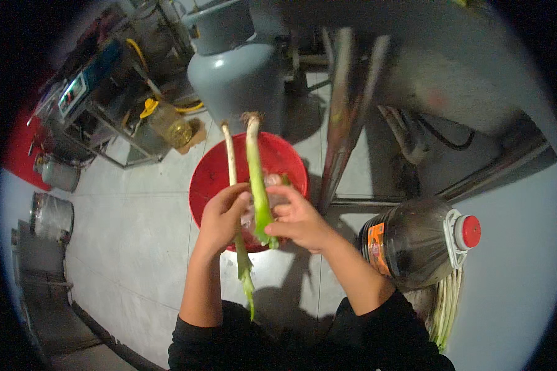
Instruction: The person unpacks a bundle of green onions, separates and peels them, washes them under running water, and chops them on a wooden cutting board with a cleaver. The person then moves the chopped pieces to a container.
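My left hand (223, 217) is closed around a long, thin green onion stalk (231, 157), its root end up and its ragged leaf hanging below. Beside it, my right hand (299, 218) has its fingers at the lower green part of a thicker stalk (256, 171) with roots at the top. Both stalks are over a red plastic basin (204, 183) on the floor. Some pale scraps and what looks like clear plastic lie inside the basin, partly hidden by my hands.
A grey gas cylinder (236, 83) stands behind the basin. At right are metal table legs (348, 120), a large dark-liquid jug with red cap (413, 241) and more green onions (447, 310). A yellow-capped oil bottle (169, 127) stands at upper left.
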The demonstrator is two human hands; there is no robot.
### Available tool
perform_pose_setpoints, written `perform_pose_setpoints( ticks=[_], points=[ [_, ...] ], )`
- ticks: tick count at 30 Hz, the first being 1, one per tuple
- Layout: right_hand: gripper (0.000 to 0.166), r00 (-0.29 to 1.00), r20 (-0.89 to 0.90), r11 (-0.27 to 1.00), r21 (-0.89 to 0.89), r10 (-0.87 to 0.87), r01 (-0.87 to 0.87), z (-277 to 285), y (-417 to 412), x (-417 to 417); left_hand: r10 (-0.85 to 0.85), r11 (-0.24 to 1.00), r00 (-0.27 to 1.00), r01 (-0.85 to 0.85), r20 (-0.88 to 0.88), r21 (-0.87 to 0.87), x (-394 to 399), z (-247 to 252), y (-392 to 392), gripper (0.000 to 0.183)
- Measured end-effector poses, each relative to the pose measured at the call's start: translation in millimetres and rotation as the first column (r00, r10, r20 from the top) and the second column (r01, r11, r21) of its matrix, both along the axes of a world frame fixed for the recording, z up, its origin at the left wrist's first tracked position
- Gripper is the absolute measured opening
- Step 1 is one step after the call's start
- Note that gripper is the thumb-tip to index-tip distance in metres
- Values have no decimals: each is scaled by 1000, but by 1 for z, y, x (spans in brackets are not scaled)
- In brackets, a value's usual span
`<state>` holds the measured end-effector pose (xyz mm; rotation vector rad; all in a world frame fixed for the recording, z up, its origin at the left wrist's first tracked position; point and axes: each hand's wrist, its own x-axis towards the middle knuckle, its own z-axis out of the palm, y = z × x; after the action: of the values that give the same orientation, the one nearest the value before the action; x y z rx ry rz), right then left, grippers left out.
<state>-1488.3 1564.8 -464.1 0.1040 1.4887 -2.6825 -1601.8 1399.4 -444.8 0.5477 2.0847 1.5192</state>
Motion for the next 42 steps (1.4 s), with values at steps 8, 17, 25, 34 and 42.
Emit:
perform_pose_setpoints(
  ticks=[8, 17, 25, 34, 42],
  points=[
    [60, 997, -66, 823, 568, 30, 13, 15, 7, 16, -3, 1000, 983, -1, 184, 23, 23, 13, 3, 48],
    [41, 976, -66, 703, 683, -209, 197, 0, -26, 8, -202, 979, 949, 191, 241, 69, 9, -10, 6, 38],
    [28, 955, -111, 860, 417, -274, 295, -5, -29, -1, -189, 969, 912, 114, 363, 219, 8, 9, -1, 41],
    [8, 846, -257, 713, 456, -467, 532, -11, 14, -14, -178, 889, 894, -32, 410, 456, 12, 28, -3, 61],
    [2, 690, -280, 470, 561, -667, 681, -1, 27, -7, 0, 625, 876, -376, 482, 684, -10, 13, -16, 40]
  ],
)
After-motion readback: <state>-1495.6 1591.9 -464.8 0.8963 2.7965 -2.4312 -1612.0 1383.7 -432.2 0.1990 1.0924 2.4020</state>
